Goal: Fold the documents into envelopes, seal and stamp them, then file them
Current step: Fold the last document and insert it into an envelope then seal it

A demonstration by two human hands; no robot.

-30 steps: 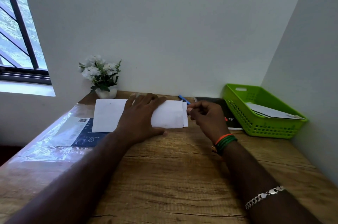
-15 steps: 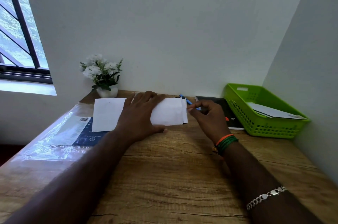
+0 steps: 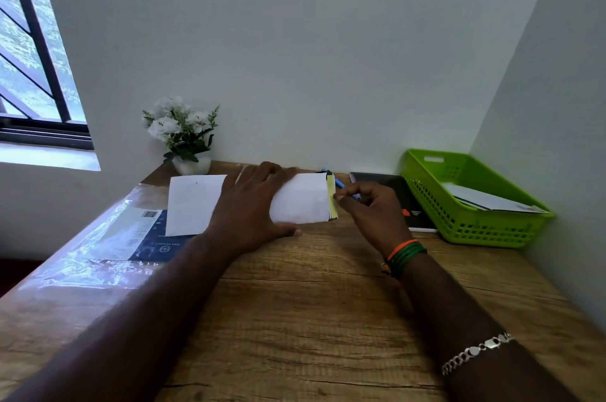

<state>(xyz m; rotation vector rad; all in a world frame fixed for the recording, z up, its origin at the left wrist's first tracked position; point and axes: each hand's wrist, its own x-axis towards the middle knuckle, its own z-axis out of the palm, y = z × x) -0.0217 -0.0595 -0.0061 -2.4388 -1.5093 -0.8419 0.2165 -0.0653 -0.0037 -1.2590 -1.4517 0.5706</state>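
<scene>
One white envelope [image 3: 300, 198] and one yellow strip [image 3: 332, 196] at its right end; one green basket [image 3: 472, 224] at the desk's right edge — one envelope inside [image 3: 485, 200]. One flower pot [image 3: 191, 165], one black notebook [image 3: 398, 191], one blue pen [image 3: 341, 184], one plastic-wrapped pack [image 3: 108, 244] — two hands, left [image 3: 252, 204] and right [image 3: 370, 208].

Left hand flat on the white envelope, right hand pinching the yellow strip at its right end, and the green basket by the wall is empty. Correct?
Not quite. The head view shows the green basket already holds white paper. The rest stands: the left hand lies flat on the white envelope, and the right hand pinches the yellow strip at its right end.
</scene>
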